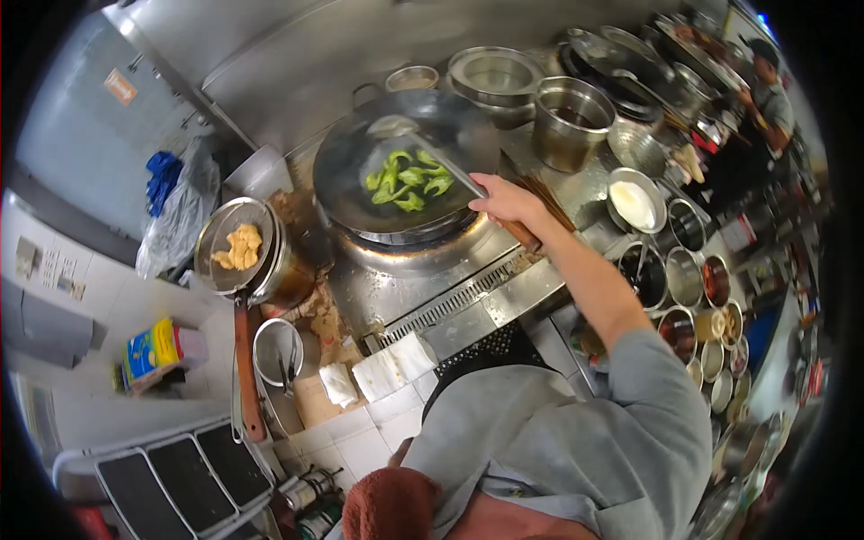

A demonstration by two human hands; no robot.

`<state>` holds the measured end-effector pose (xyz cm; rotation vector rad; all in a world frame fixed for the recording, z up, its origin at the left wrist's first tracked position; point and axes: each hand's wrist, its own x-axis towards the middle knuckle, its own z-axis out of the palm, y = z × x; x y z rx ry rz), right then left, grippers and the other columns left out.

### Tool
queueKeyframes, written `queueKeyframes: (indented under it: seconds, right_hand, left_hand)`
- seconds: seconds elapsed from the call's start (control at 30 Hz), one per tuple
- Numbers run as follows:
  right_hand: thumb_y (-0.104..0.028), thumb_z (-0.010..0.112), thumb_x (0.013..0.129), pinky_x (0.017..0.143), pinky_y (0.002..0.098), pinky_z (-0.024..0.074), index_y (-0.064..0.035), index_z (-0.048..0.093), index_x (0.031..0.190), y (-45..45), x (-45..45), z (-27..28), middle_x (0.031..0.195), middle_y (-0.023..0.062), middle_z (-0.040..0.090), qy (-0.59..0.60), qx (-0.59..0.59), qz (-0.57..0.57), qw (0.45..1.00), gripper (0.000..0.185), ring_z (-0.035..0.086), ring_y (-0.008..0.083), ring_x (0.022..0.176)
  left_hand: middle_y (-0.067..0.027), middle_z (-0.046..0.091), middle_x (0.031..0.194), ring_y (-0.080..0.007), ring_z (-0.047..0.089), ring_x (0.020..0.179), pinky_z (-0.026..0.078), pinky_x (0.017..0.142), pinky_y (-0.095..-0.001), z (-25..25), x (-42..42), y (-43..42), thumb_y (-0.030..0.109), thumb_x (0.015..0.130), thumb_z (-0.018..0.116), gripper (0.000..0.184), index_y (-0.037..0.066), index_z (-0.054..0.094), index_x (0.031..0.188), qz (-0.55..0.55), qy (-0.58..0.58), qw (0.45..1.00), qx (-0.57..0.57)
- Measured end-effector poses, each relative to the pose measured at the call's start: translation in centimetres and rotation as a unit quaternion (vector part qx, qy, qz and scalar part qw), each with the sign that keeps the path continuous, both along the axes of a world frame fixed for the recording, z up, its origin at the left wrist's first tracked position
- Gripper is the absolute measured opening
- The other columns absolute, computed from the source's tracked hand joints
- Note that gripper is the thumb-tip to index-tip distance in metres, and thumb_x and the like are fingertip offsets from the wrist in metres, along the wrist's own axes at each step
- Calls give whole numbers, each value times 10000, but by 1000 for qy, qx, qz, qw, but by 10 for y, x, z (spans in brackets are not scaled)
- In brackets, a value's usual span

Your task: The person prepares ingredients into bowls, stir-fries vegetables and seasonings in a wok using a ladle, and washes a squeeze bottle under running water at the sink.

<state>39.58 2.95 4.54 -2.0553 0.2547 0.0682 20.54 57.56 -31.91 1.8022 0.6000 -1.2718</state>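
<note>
My right hand point(507, 200) is closed round the handle of a long metal ladle point(441, 158) with a wooden end. The ladle's bowl is over the far side of a large dark wok point(346, 193), and I cannot tell whether it touches the metal. Pieces of green pepper point(409, 180) lie in the bottom of the wok, which sits on a stove burner. My left hand does not show; a reddish-brown towel point(391, 504) hangs by my chest at the bottom of the view.
Left of the wok, a strainer point(209, 243) holding fried golden pieces rests on a metal pot point(292, 270). Folded white cloths point(394, 364) lie at the stove's front edge. A tall steel pot point(567, 148) and several seasoning bowls stand right. Another person point(769, 108) works at far right.
</note>
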Motion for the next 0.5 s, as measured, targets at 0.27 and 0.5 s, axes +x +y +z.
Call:
queueKeyframes:
  seconds: [0.27,0.5]
  right_hand:
    - [-183,630,789,932,426,456,-62,503,1271,-7,-47,-17,1174,178,585,-83,-313,42,945,513,549,339,1101]
    - [-150,648,793,657,398,491,24,556,1135,61,-202,43,773,156,627,-328,-203,-149,910,394,618,309,719]
  left_hand:
    - [-78,617,944,-190,595,794,494,635,-346,-27,108,-62,211,935,497,214,68,575,1074,-215,9,975,-58]
    - [-73,613,924,-178,581,764,480,615,-333,-22,154,-254,195,920,520,199,60,579,1054,-447,-22,888,-102]
